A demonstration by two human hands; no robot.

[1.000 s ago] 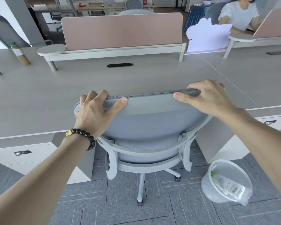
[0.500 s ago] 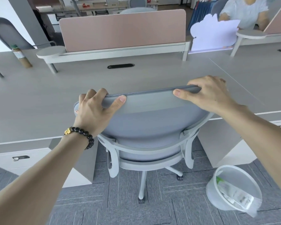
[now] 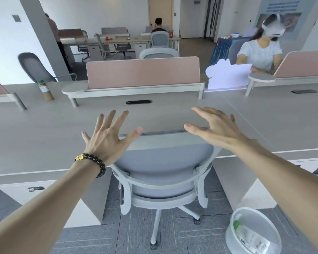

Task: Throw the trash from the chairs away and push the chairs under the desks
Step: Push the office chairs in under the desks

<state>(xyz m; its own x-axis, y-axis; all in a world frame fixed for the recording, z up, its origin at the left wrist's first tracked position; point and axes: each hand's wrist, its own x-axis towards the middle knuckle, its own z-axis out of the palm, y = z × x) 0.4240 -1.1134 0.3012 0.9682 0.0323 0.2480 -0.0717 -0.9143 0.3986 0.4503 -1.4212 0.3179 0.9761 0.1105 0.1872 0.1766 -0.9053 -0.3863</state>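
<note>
Hovering with fingers spread, the left hand (image 3: 106,138) and right hand (image 3: 217,129) hold nothing above the chair (image 3: 163,162), tucked against the desk (image 3: 44,136). On casters, it could roll out, or a careless step could tip the bin (image 3: 253,233) beside it.

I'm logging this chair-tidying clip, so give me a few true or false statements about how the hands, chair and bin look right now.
1. Both hands grip the top of the chair back. False: the left hand and right hand are open with fingers spread, off the chair.
2. The chair's seat is tucked under the desk. True.
3. The trash bin stands on the floor to the chair's right, with a wrapper inside. True.
4. The bottle lies on its side on the desk. False: it stands upright at the desk's far left.
5. A beaded bracelet is on the right wrist. False: it is on the left wrist.
</note>
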